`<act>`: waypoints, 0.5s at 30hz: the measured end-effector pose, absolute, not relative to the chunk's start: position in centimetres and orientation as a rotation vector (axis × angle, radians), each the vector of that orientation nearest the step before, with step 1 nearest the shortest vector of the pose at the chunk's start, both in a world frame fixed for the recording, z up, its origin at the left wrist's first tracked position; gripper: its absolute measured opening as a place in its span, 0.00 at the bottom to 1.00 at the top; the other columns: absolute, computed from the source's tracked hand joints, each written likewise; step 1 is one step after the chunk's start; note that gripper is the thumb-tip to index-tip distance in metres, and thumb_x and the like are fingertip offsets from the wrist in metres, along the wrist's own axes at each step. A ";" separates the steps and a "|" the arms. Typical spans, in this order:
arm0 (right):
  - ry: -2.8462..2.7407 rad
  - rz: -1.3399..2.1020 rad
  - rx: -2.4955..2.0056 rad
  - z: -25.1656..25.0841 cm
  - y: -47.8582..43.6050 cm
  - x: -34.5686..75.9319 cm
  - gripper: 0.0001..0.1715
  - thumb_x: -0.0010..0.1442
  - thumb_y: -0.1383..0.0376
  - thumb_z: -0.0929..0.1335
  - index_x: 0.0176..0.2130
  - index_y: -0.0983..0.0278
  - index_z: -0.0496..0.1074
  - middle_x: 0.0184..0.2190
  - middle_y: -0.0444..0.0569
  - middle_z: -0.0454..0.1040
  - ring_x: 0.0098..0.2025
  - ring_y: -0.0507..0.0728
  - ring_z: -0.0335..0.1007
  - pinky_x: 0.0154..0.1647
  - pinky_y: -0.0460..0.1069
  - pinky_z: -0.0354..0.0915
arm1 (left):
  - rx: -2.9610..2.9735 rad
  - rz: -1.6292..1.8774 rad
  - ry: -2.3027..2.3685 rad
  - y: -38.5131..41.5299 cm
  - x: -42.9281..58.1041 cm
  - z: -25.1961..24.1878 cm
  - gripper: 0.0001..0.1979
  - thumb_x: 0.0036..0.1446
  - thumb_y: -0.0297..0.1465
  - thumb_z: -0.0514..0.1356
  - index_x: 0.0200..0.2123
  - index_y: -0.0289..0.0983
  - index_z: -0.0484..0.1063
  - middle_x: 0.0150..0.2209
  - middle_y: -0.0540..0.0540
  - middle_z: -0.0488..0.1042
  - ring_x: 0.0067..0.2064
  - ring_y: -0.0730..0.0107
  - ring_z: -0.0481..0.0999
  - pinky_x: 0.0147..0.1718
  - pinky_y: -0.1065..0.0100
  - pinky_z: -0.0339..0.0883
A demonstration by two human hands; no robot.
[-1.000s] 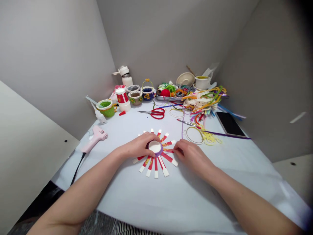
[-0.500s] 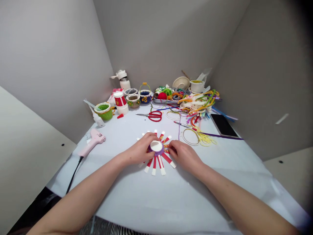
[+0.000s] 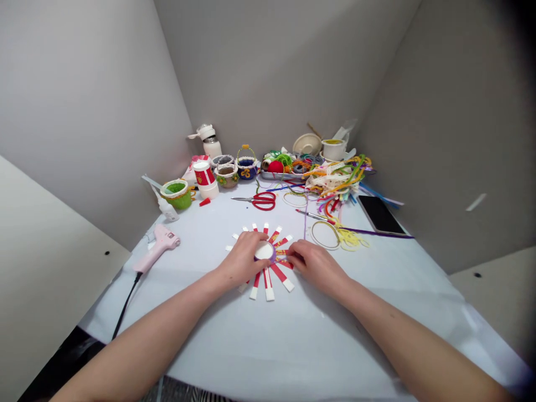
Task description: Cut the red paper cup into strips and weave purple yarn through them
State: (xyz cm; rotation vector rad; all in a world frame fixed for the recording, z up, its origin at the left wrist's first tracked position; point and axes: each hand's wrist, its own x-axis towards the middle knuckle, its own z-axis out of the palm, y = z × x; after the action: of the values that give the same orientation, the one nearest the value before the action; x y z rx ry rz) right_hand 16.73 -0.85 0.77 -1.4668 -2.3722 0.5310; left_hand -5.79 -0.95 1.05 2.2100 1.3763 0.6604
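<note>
Grey walls [image 3: 285,67] at 9, 12 and 3 o'clock, enclosing a pale surface [image 3: 268,346]. Near the middle, a cup [image 3: 263,250] cut into strips [image 3: 269,286], white centre facing up, purple yarn [image 3: 273,256] around it. Left hand [image 3: 242,258] at the cup's 9 o'clock, fingers curled round the rim of the centre, probably to stop any turning. Right hand [image 3: 313,263] at 3 o'clock, fingers pinched together over the strips, seemingly on the yarn; impossible to tell about any strip beneath. Strips pointing outward to most hours, perhaps spread to keep gaps between; no single long axis overall, each one's running out from the centre. Scissors [image 3: 255,201] at 12, glue gun [image 3: 157,248] at 9, likely set aside for elbow room.
</note>
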 end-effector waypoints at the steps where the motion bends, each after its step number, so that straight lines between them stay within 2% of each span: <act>1: -2.370 0.541 -1.426 0.7 -0.8 16.9 0.08 0.65 0.68 0.65 0.35 0.63 0.73 0.35 0.47 0.73 0.37 0.54 0.70 0.39 0.47 0.61 | 2.222 0.641 1.368 -0.7 -6.2 1.3 0.21 0.53 0.28 0.66 0.50 0.40 0.68 0.51 0.41 0.73 0.56 0.49 0.68 0.54 0.50 0.65; 8: -2.398 0.628 -1.192 1.4 -1.8 16.9 0.09 0.65 0.70 0.64 0.37 0.62 0.74 0.37 0.47 0.72 0.38 0.54 0.70 0.40 0.47 0.62 | 2.270 0.427 1.185 0.9 -9.2 3.1 0.21 0.54 0.31 0.66 0.52 0.42 0.71 0.51 0.44 0.73 0.55 0.52 0.69 0.54 0.54 0.65; 15: -2.664 0.610 -1.082 2.4 -3.5 16.5 0.12 0.64 0.73 0.64 0.33 0.63 0.74 0.34 0.46 0.73 0.35 0.53 0.69 0.36 0.47 0.59 | 2.265 0.403 1.136 1.4 -9.9 3.1 0.22 0.54 0.31 0.67 0.53 0.42 0.71 0.51 0.43 0.73 0.54 0.52 0.70 0.52 0.56 0.66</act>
State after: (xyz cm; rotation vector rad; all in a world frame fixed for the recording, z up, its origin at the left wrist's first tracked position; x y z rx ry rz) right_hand 16.55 -3.51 2.39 -1.0821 -2.6644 0.6100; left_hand -9.87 1.38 3.12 2.2655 1.1362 0.4030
